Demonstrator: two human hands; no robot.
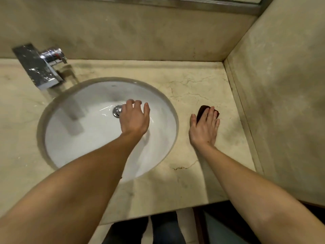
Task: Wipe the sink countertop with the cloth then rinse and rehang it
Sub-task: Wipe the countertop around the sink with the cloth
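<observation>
Head view, one frame. Stage by my reading: wiping, with rinse and rehang both outstanding.

Right hand (204, 127) lies flat, palm down, fingers spread and extended, pressing a small dark cloth (202, 110) onto the marble countertop (193, 81). Not a closed grip: the cloth is pinned under the fingers, with its far edge showing beyond the fingertips. It sits on the stretch of counter to the right of the basin (70, 147), well short of the side wall (281, 103).

Left hand (134, 118) is open and empty, fingers loosely curled, held over the basin just beside the chrome drain (117, 111). I cannot tell whether it touches the porcelain.

Faucet (39, 66) stands at the back left. I see no stream from it; there is a wet sheen around the drain.

Progress, as a judgement:
- I cannot tell which parts of the counter have been covered; no clear wet trail shows.
- Left side of the counter and the back strip behind the basin look untreated or at least indistinguishable.
- Cloth is not at the tap, so rinsing is not begun.
- No hook or rail is in view, so where it hangs is unknown.
</observation>
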